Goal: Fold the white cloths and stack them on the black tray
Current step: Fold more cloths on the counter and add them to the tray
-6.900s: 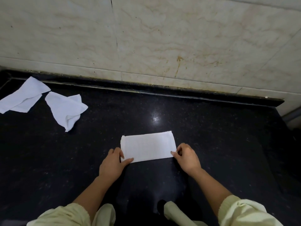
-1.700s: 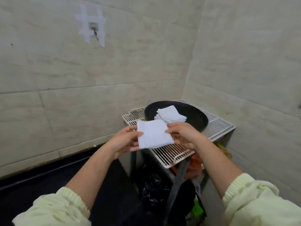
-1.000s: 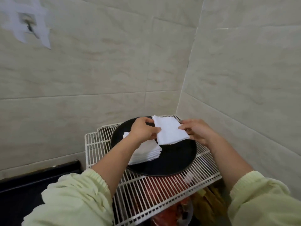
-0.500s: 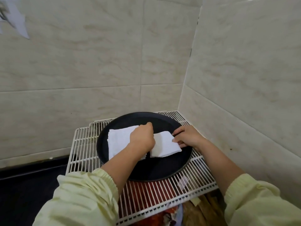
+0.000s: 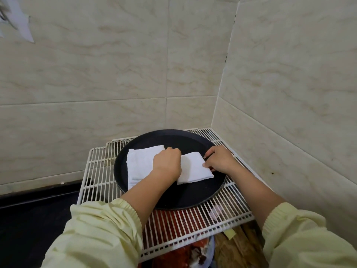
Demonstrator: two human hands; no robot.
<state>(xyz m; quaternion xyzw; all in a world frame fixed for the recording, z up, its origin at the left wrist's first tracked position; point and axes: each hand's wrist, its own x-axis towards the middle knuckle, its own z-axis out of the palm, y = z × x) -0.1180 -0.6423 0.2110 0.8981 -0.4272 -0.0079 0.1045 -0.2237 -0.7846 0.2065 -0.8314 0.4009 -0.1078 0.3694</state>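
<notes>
A round black tray (image 5: 197, 198) rests on a white wire rack in the corner. On its left half lies a stack of folded white cloths (image 5: 140, 163). To the right of the stack, a single folded white cloth (image 5: 193, 169) lies on the tray. My left hand (image 5: 168, 163) grips this cloth's left edge, partly covering the stack. My right hand (image 5: 218, 159) pinches the cloth's right edge.
The white wire rack (image 5: 96, 171) stands against tiled walls at the back and right. Red and brown items (image 5: 173, 219) show beneath the rack. A black countertop (image 5: 29, 219) lies lower left. Pale yellow sleeves cover both forearms.
I turned from the black counter to the rack, carrying the folded cloth. Both hands lowered it from above the tray onto the tray beside the stack.
</notes>
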